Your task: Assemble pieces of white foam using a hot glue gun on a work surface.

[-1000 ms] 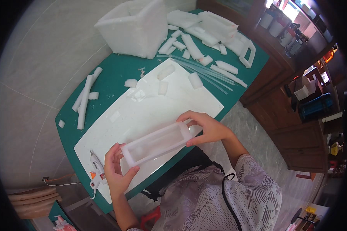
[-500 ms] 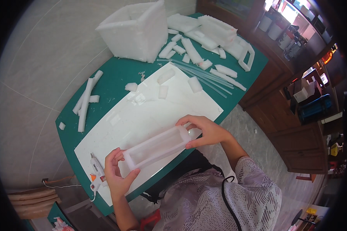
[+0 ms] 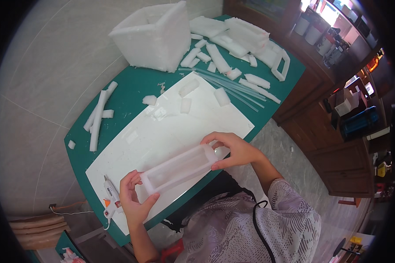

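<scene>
A long, shallow white foam box (image 3: 180, 179) with raised walls is held by its two ends above the white board (image 3: 131, 153). At its left end, my left hand (image 3: 134, 196) grips with the thumb on the near side and the fingers on the far side. My right hand (image 3: 232, 150) holds the right end between thumb and fingers. Beside my left hand lies a white hot glue gun (image 3: 113, 193) with an orange trigger. Several foam offcuts (image 3: 189, 87) rest on the far part of the board.
A large open-topped foam box (image 3: 156, 41) stands at the back of the green table (image 3: 131, 83). Foam sheets and a tray (image 3: 249, 34) are piled back right, near loose glue sticks (image 3: 232, 90). Foam strips (image 3: 98, 120) lie at left. Wooden cabinets (image 3: 324, 136) stand beyond the right edge.
</scene>
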Tool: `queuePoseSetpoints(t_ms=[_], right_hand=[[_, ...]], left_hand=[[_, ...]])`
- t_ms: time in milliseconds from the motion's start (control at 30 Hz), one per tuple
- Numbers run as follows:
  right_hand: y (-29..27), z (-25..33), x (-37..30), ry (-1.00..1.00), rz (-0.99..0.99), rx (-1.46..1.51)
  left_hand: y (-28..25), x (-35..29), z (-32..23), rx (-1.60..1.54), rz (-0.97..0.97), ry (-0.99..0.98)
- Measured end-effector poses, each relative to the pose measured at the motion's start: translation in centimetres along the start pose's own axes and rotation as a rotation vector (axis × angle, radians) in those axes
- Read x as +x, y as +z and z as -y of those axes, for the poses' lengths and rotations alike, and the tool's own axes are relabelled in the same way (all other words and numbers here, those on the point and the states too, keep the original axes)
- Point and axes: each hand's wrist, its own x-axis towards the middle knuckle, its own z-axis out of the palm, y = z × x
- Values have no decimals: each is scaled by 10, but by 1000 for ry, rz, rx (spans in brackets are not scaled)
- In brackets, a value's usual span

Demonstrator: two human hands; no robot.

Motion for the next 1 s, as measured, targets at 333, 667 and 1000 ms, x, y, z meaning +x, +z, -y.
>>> queuePoseSetpoints(t_ms=[333, 667, 1000], right_hand=[[0, 1, -2, 9, -9, 3], [-3, 0, -1, -9, 19, 6], [-54, 9, -40, 28, -267, 241]], left_hand=[[1, -7, 0, 15, -6, -11], [-3, -10, 3, -16, 3, -8], [-6, -9, -11, -4, -81, 100]])
